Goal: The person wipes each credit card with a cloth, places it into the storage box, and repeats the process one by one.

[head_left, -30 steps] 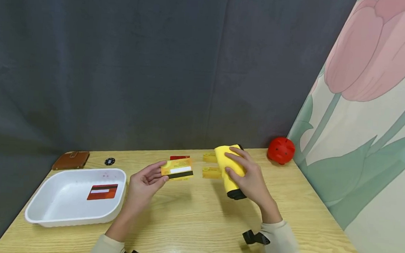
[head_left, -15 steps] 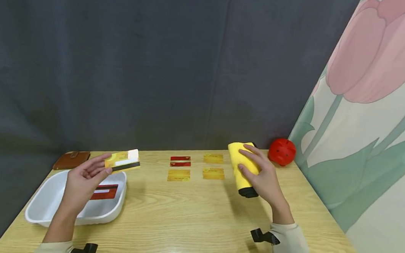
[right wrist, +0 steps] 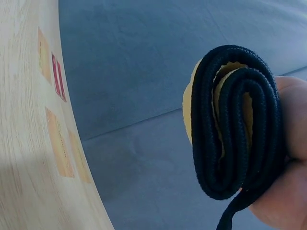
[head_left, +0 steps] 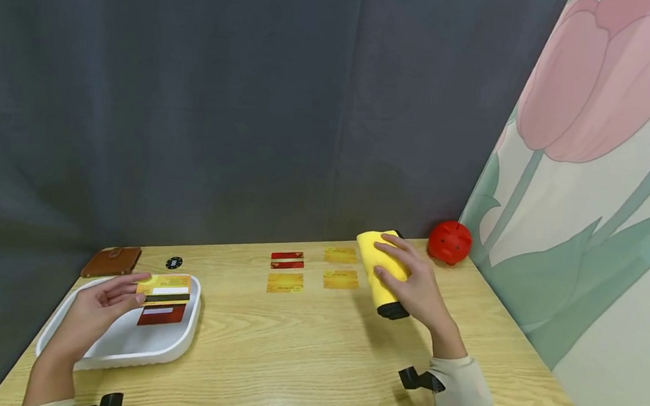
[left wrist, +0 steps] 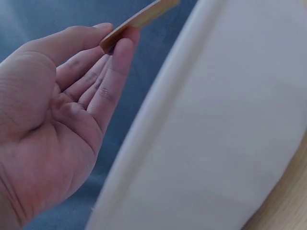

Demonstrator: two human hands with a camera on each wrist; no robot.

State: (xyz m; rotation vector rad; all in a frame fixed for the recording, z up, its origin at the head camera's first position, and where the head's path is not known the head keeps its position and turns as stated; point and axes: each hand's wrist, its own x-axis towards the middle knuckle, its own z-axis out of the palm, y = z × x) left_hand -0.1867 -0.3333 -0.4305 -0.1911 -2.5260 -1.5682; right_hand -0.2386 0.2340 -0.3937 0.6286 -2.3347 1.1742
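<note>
My left hand [head_left: 96, 304] pinches a yellow card [head_left: 170, 282] with a dark stripe and a white strip, thumb below and fingers above. It is over the white tub [head_left: 176, 348], where a red card [head_left: 160, 317] lies, partly covered by the yellow one in the head view. In the left wrist view the card [left wrist: 139, 21] shows edge-on between thumb and fingertips, beside the tub wall [left wrist: 206, 124]. My right hand [head_left: 411, 284] grips a folded yellow cloth [head_left: 379, 264] with black edging, raised over the table. Its rolled layers of black trim [right wrist: 235, 124] face the right wrist camera.
Mid-table at the back lie a red card [head_left: 287, 260] and several yellow cards [head_left: 340, 280] in two rows. A brown wallet [head_left: 111, 261] and a black chip [head_left: 174, 262] sit behind the tub. A red piggy bank [head_left: 450, 242] stands at the back right, near the flowered wall.
My left hand has carried the yellow card from mid-table leftward, then down over the tub. The right hand with the cloth shifted slightly right, uncovering the yellow cards, and then stayed nearly in place.
</note>
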